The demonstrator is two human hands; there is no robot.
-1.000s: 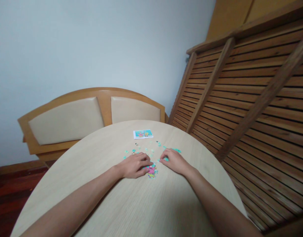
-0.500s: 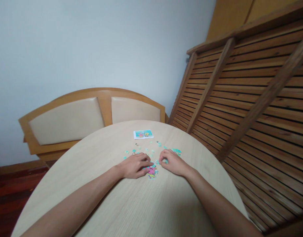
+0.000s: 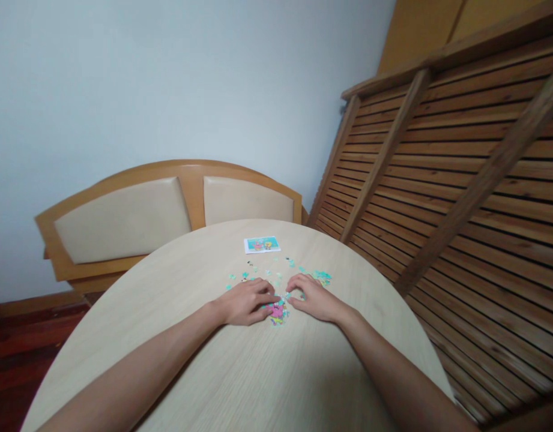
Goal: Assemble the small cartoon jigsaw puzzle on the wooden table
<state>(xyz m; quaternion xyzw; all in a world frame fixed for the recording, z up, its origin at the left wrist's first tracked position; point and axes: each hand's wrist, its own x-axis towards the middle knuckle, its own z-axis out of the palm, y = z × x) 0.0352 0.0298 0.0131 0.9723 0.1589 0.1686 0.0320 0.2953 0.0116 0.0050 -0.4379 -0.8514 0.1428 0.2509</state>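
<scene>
A partly joined jigsaw puzzle [image 3: 277, 311] with pink, yellow and teal parts lies on the round table. My left hand [image 3: 249, 302] rests on its left side, fingers stretched out over the pieces and covering some of them. To the right of the puzzle is my right hand [image 3: 316, 297], its thumb and index finger curved and a little apart at the upper right edge. Nothing shows clearly between those fingertips. Loose teal puzzle pieces [image 3: 322, 275] lie in a cluster beyond the right hand, and several more are scattered beyond the left hand.
A picture card [image 3: 262, 244] with a teal cartoon scene lies farther back on the pale wooden table [image 3: 204, 372]. Behind the table stands a headboard [image 3: 123, 216] with cream panels against the wall. A slatted wooden frame [image 3: 438, 180] leans at the right.
My right hand has moved slightly left towards the puzzle, and its pinched thumb and index finger have parted. The left hand stays in place.
</scene>
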